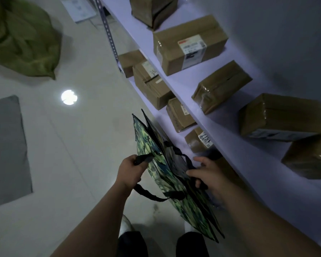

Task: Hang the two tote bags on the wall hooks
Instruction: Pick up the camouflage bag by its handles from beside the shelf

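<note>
While both handles stay gathered only loosely, real risk of a slip: left hand fisted around one black strap on the floor side of the camouflage tote bags, right hand on the shelf side, fingers curled over the other strap and the top edge, index finger spread forward. Hard to tell whether one bag or two flat ones held together; several thin layered panels visible along the open mouth, so probably two. Held upright over the floor, just beside the lower edge of the white shelf, above the shoes.

Likely trouble from here: dropping the inner bag if only the outer straps are caught; snagging a corner on the shelf lip while lifting, given how close the bags hang; knocking the small taped cardboard box nearest the bags. No wall hooks in view, so a blind reach also possible.

Bag fabric thin, woven-plastic looking, faintly glossy, stiff enough to stand in flat creased sheets; straps soft black webbing, one loop sagging low. Boxes brown, matte, banded with shiny tape. Floor smooth and reflective.
</note>
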